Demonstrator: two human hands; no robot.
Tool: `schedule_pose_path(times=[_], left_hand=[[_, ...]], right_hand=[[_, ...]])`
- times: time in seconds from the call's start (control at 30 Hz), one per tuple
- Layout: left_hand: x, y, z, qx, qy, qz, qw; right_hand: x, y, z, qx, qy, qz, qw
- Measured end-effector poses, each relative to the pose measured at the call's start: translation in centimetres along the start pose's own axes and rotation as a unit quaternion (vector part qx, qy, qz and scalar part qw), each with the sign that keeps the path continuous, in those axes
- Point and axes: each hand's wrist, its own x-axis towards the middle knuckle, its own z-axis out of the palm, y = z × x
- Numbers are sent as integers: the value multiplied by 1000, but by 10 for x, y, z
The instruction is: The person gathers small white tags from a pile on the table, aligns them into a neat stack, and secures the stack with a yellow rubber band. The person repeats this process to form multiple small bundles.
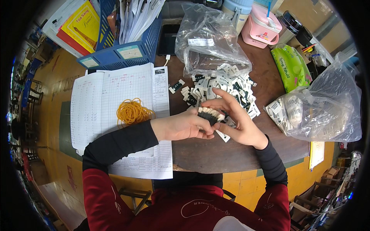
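Label stack [209, 116], black and white, sits at frame centre, pinched by the left hand [180, 125]; the right hand [239, 125] curves half-open beside it, apparently evening edges. Next calls for steady pinching.

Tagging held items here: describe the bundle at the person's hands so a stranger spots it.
On the brown table lies a loose pile of black-and-white labels. At its near edge, the left hand holds the bundle, the right hand beside it. Unlike the scattered labels, it is one compact block, pale above, dark below.
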Motion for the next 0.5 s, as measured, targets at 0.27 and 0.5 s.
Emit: schedule_pose_path(times=[0.27,0.5], left_hand=[[-6,0,3,160,-9,-38,986],[-7,-1,1,332,-10,2,943]], right_hand=[[-4,-10,-5,-93,-36,35,994],[-2,-16,10,-171,-4,-21,985]])
